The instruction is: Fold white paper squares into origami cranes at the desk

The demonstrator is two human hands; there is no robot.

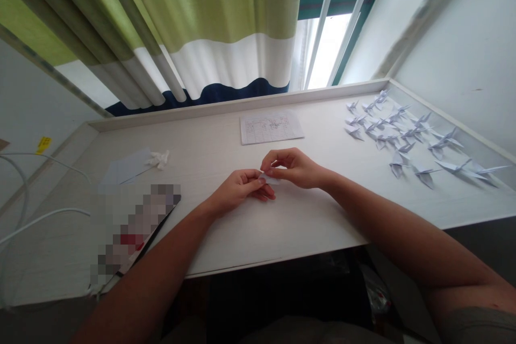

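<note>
Between my two hands, above the middle of the white desk, is a small piece of folded white paper (271,178). My left hand (241,189) pinches its left side between thumb and fingers. From the right, my right hand (291,165) grips the upper edge of the same paper with thumb and fingertips. Fingers cover much of the paper, so its exact folded shape cannot be made out. Off to the right stand several folded paper cranes (403,131), grouped on the desk.
A printed form on a paper stack (272,128) lies beyond my hands. At the left are loose white sheets (124,166), a crumpled tissue (158,159), a blurred-out dark-edged device (141,231) and white cables (44,220). A raised rim (242,105) borders the desk's back, below a curtain (217,5).
</note>
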